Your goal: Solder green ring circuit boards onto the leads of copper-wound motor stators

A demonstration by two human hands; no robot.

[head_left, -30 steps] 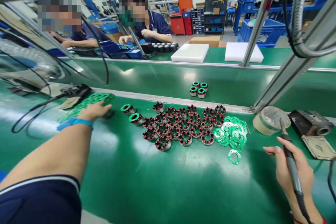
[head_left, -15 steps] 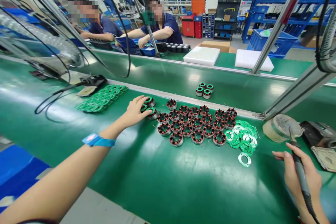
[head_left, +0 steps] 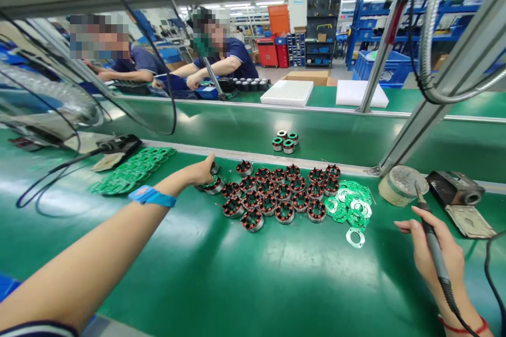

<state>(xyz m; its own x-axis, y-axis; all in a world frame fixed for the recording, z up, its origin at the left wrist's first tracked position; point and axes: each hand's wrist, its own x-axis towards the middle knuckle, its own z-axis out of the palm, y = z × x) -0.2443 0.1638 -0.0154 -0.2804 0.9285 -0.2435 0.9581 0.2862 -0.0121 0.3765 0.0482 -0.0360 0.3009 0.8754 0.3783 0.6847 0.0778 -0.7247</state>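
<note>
My left hand [head_left: 198,172], with a blue wrist strap [head_left: 153,196], is at the left end of a group of motor stators. It touches or covers a stator topped with a green board [head_left: 214,184]; its fingers are mostly hidden, so their grip is unclear. Several bare stators [head_left: 284,212] with red-brown windings stand to its right. My right hand [head_left: 438,253] is closed around a soldering iron [head_left: 434,245], whose tip is over or in a round, whitish tub [head_left: 398,195]. Green ring-shaped circuit boards [head_left: 356,237] lie between the stators and this hand.
Stacked green board panels [head_left: 132,171] lie at left beside a dark iron stand [head_left: 118,146]. Another stand [head_left: 454,189] is at right. Several board-topped stators [head_left: 289,146] sit beyond the metal rail. Slanted metal posts [head_left: 419,126] and hanging cables frame the bench; two people work opposite.
The view has shifted, so the bench things appear further left. My left hand has turned over the board-topped stators, hiding its fingers. My right hand keeps the soldering iron at the tub.
</note>
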